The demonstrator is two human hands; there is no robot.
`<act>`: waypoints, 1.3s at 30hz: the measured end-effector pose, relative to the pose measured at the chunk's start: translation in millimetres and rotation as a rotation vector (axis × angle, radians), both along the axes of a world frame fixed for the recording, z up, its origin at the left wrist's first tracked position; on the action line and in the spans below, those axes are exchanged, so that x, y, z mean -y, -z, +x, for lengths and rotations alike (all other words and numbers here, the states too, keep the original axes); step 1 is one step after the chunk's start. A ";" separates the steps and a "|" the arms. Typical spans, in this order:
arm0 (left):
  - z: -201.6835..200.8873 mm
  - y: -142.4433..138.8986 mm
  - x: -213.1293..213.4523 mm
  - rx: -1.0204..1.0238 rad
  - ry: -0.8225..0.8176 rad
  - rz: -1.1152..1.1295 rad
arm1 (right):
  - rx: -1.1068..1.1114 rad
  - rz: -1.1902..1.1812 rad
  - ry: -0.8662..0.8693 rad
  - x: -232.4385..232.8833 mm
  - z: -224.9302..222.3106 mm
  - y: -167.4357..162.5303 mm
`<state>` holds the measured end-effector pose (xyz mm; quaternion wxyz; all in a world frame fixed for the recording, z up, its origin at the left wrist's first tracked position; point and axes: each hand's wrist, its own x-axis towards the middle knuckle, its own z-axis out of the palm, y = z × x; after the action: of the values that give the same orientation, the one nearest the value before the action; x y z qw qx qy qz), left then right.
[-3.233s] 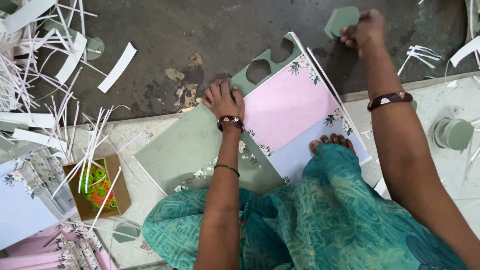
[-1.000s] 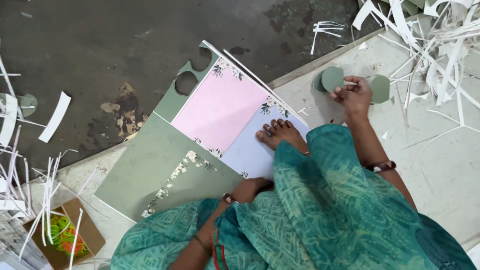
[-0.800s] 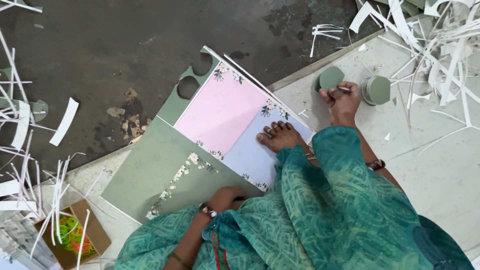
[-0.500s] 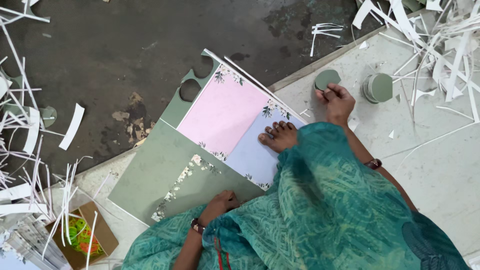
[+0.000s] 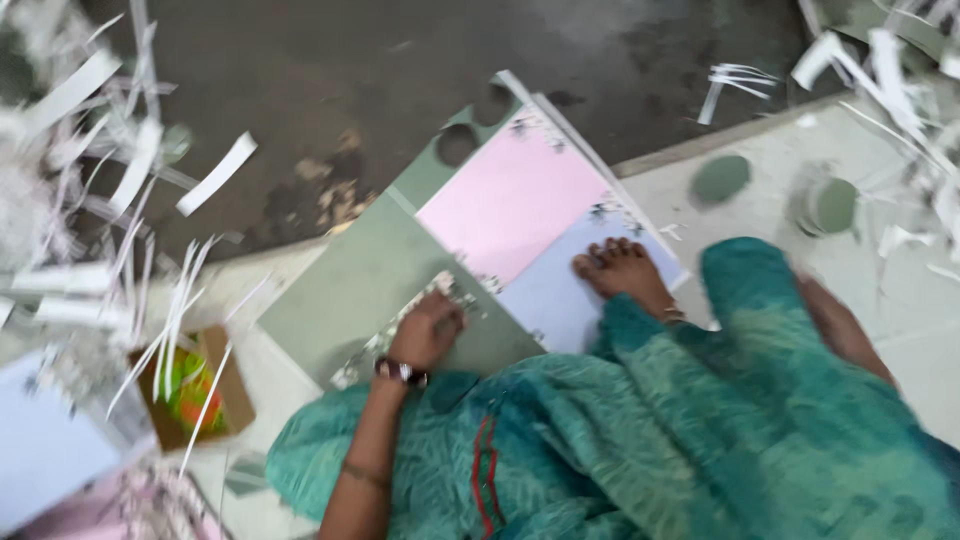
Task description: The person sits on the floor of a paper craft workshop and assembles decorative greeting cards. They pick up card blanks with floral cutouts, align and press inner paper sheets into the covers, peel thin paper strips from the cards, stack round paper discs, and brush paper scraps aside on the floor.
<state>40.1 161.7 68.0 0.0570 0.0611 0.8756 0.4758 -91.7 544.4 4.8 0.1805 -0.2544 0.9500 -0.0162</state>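
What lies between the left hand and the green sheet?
Nothing visible. The left hand rests directly on the green sheet, at its near edge beside the pink sheet. The right hand is hidden behind the teal cloth.

Left hand (image 5: pixel 428 328) — fingers curled, palm down, wrist banded, forearm reaching forward. Right forearm (image 5: pixel 845 330) bare, angled back — its hand hidden from view.

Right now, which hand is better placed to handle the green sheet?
Probably the left hand: it rests on the green sheet. The right hand is hidden behind the teal cloth, off to the other side.
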 end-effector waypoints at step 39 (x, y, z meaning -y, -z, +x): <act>-132.7 41.1 79.0 0.032 -0.490 -0.415 | 0.007 -0.199 -0.837 295.7 -152.9 -81.0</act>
<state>-92.6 82.7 27.0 -0.0345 -0.1721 0.9415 0.2875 -244.6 248.8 85.8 0.1493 -0.6338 0.7582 -0.0342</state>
